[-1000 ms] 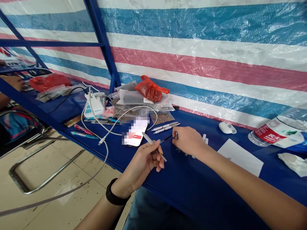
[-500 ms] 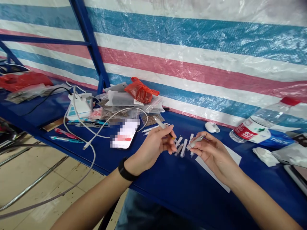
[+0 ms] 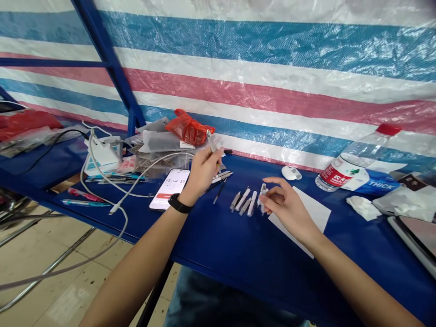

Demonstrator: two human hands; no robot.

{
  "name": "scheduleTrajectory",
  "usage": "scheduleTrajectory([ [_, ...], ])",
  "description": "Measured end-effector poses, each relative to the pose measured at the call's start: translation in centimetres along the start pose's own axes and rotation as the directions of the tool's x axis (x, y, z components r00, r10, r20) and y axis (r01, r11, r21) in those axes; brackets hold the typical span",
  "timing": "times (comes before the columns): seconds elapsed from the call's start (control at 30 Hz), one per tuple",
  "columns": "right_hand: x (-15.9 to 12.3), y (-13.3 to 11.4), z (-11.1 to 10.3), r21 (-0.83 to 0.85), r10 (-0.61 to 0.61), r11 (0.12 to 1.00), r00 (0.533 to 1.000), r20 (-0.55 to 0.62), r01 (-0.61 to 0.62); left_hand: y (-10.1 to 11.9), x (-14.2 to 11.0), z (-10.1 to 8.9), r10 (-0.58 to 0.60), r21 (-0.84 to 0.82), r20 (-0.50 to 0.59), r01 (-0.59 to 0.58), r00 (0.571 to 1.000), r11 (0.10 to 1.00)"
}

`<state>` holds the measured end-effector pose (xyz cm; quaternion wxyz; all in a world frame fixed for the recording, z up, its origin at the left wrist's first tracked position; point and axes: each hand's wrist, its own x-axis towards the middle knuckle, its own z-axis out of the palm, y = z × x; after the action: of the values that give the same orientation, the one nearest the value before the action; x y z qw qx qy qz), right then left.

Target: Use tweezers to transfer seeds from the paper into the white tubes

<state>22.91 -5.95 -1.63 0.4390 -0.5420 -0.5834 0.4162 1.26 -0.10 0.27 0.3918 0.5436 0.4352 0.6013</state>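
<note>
Left hand (image 3: 203, 171) gripped a white pen (image 3: 211, 142) tilted upright, black wristband (image 3: 177, 203) at its wrist, right hand (image 3: 285, 202) half open just beside a row of white pen parts (image 3: 247, 201), white paper sheet (image 3: 316, 212) beneath it, smartphone (image 3: 169, 189) near the left wrist, all on a blue table (image 3: 238, 254).

The blue metal table (image 3: 259, 259) carried a row of slim white tubes (image 3: 247, 202) at centre, a sheet of white paper (image 3: 315, 211) just right of them, a phone (image 3: 169, 189) to their left, a water bottle (image 3: 354, 165) at right, and plastic bags (image 3: 160, 141) upper left of centre.
</note>
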Motion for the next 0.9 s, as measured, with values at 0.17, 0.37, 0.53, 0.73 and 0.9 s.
scheduleTrajectory([
  [0.17, 3.0, -2.6, 3.1, -0.474, -0.037, 0.873, 0.984, 0.174, 0.117, -0.4, 1.2, -1.2, 0.079, 0.223, -0.094, -0.057, 0.992, 0.973],
  [0.37, 6.3, -4.3, 5.3, -0.673, 0.081, 0.715, 0.934, 0.349, 0.190, -0.3, 0.2, -0.5, -0.012, 0.152, 0.031, 0.007, 0.999, 0.988],
  [0.53, 6.9, -4.8, 0.3, -0.829, 0.157, 0.551, 0.965, 0.212, 0.092, -0.1, -0.2, 0.0, -0.204, -0.091, 0.098, 0.213, 0.974, 0.973],
  [0.73, 6.1, -3.6, -3.3, -0.832, 0.398, 0.540, 0.910, 0.116, -0.130, -0.4, -0.4, 0.2, -0.261, -0.201, 0.193, 0.299, 0.946, 0.933],
  [0.9, 6.0, -2.1, -1.9, -0.733, 0.417, 0.664, 0.887, 0.198, -0.149, -0.8, -0.5, 0.6, -0.311, -0.217, 0.209, 0.354, 0.927, 0.910],
])
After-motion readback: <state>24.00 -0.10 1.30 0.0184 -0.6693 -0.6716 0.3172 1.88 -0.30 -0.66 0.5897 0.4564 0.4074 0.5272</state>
